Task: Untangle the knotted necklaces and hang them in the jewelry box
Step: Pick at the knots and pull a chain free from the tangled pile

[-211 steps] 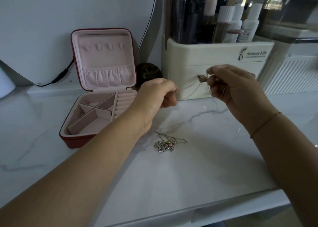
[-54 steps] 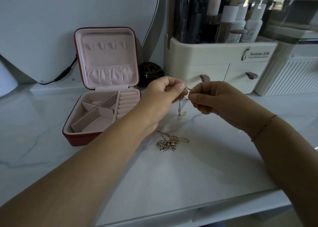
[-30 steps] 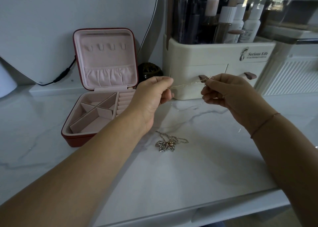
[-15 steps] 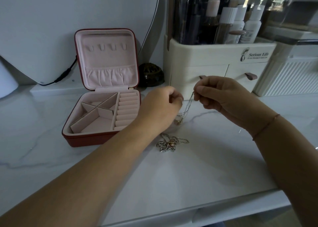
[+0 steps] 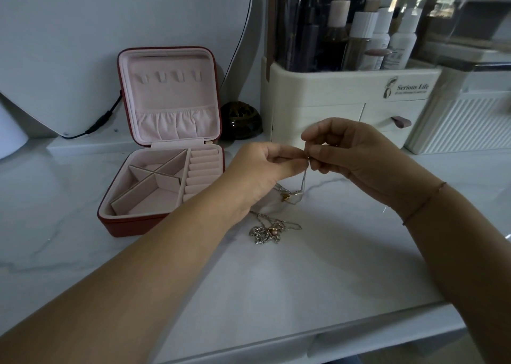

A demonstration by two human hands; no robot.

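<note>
Left hand (image 5: 262, 170) has met right hand (image 5: 354, 156), pinching necklace (image 5: 302, 182) above open countertop (image 5: 304, 280).

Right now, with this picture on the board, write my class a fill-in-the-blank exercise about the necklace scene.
1. The lid of the jewelry box stands ___.
2. Inside that lid sit ___ bare hooks.
3. The left hand and right hand pinch a chain; the bracelet circles the ___ wrist.
4. The label on the cream organizer reads Serious ___.

Missing words: open; four; right; Life.
</note>
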